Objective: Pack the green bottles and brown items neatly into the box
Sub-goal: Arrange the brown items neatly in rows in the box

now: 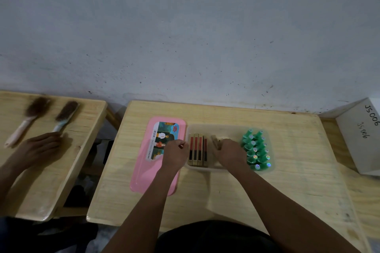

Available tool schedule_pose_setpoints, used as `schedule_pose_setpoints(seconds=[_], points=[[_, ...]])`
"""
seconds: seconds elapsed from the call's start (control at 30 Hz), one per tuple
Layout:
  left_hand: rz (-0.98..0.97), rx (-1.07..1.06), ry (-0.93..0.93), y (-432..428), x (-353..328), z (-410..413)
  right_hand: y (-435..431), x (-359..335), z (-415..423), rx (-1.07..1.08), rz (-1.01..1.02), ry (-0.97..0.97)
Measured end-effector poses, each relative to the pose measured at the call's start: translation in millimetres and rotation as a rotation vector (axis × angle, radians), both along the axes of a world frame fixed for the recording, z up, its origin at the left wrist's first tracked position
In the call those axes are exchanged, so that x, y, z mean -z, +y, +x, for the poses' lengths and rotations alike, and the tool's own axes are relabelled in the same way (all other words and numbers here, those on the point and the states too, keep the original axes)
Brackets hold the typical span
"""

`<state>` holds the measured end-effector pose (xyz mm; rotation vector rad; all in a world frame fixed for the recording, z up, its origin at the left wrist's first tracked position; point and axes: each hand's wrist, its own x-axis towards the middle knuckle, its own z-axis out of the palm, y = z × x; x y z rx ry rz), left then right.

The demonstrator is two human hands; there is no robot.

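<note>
The right hand's grip (227,151) is closed on a flat brown carton (214,142) inside the translucent plastic box (207,169); it is best stood upright, flush against the packed brown row (197,149), beside green bottles (256,149).

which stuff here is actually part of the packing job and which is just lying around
Part of the job: green bottles, brown items, clear box, pink lid.

Lying about: two brushes on the next table, white carton marked JS006.
</note>
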<state>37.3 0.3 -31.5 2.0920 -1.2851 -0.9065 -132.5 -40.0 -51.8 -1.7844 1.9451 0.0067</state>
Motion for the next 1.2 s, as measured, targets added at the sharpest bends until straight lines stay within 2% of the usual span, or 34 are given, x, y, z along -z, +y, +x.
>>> schedule_pose_setpoints(seconds=[0.2, 0.27, 0.37, 0.5, 0.7, 0.97, 1.2], points=[[0.018, 0.004, -0.013, -0.1, 1.7, 0.9, -6.5, -20.7, -7.1, 0.48, 0.188, -0.773], [0.022, 0.004, -0.014, -0.2, 2.0, 1.1, -6.8, -22.0, -9.6, 0.571, 0.299, -0.936], [0.021, 0.006, -0.016, 0.0, 1.2, 0.5, -4.3, -20.4, -12.0, 0.601, 0.39, -1.076], [0.011, 0.016, -0.031, 0.4, 0.4, -0.1, 1.3, -19.5, -15.4, 0.558, 0.425, -1.168], [0.015, 0.004, -0.022, -0.1, 1.4, -0.4, 3.4, -19.1, -16.1, 0.434, 0.367, -1.1], [0.01, 0.015, -0.02, 0.1, 0.3, 0.1, 0.6, -20.9, -15.4, 0.621, 0.545, -1.271], [0.005, 0.026, -0.016, 0.5, 0.2, 0.3, -0.7, -16.6, -12.5, 0.618, 0.553, -1.269]])
